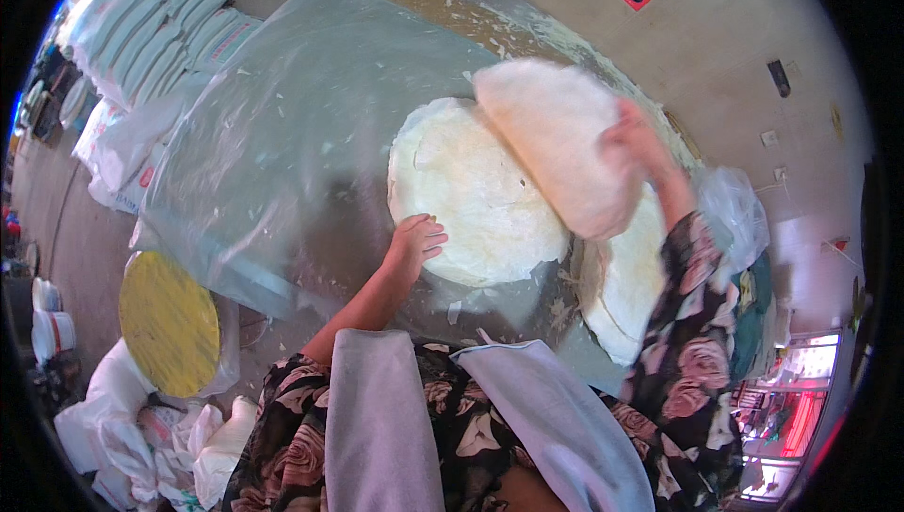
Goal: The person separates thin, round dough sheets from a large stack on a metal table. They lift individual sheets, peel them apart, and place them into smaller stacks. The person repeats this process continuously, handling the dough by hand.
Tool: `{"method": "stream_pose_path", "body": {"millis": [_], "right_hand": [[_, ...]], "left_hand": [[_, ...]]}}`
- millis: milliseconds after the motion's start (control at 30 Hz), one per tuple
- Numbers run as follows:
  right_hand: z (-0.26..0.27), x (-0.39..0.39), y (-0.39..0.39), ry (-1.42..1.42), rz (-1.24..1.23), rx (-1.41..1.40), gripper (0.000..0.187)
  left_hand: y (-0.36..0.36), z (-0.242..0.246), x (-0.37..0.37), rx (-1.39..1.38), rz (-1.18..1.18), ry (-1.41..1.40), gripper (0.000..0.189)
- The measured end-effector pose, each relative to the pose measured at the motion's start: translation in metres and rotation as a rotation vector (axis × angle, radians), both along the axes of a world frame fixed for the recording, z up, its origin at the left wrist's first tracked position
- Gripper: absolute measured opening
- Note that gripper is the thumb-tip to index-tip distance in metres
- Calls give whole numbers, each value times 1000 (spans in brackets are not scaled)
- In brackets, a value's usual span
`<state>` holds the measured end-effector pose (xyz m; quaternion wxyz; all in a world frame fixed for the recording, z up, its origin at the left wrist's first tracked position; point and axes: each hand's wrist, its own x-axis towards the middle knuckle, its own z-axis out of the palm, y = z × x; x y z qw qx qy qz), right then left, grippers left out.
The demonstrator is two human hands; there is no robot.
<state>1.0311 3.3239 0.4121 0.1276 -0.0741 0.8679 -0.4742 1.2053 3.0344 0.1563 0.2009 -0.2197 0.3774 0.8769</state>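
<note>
My right hand (631,136), blurred, grips the right edge of a round, thin flatbread (554,141), which hangs raised and tilted. Its left edge is above a stack of pale round flatbreads (473,194) on the table. At the lower left rim of that stack rests my left hand (418,244), its fingers on the edge of the bread. Whether it pinches a sheet, I cannot tell. A second stack of flatbreads (625,279) lies to the right, partly hidden by the raised bread and my right sleeve.
Clear plastic sheeting (282,117) covers the table, with scattered flakes on it. Filled sacks (141,32) are piled at the upper left. A round yellow board or lid (169,325) stands at the lower left, above white bags (155,441). A clear plastic bag (731,219) is at the right.
</note>
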Motion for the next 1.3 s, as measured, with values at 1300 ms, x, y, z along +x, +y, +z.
{"method": "stream_pose_path", "body": {"millis": [1300], "right_hand": [[-66, 109, -130, 428, 55, 509, 54]], "left_hand": [[-60, 5, -35, -462, 293, 147, 39]]}}
